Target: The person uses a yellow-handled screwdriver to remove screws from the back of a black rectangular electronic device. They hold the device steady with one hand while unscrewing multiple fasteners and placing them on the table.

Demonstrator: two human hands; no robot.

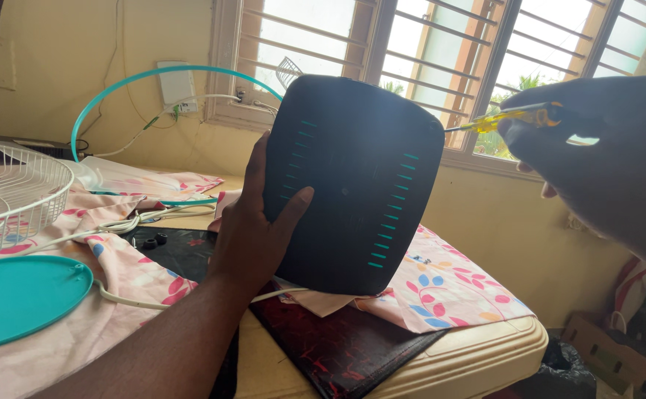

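Note:
My left hand (253, 225) grips the left edge of a black rounded plastic housing (356, 185) with rows of teal vent slots, holding it upright above the table, thumb across its face. My right hand (603, 155) is raised at the right, closed on a screwdriver with a clear yellow handle (511, 116). The thin shaft points left and meets the housing's upper right edge.
A table (470, 358) carries a pink flowered cloth (441, 284), a dark mat (337, 347), a white wire fan grille (12, 192), a teal disc (20, 295), a teal ring (138, 77) and a white cable (127, 222). A barred window (448, 52) is behind. Boxes (611, 355) sit at lower right.

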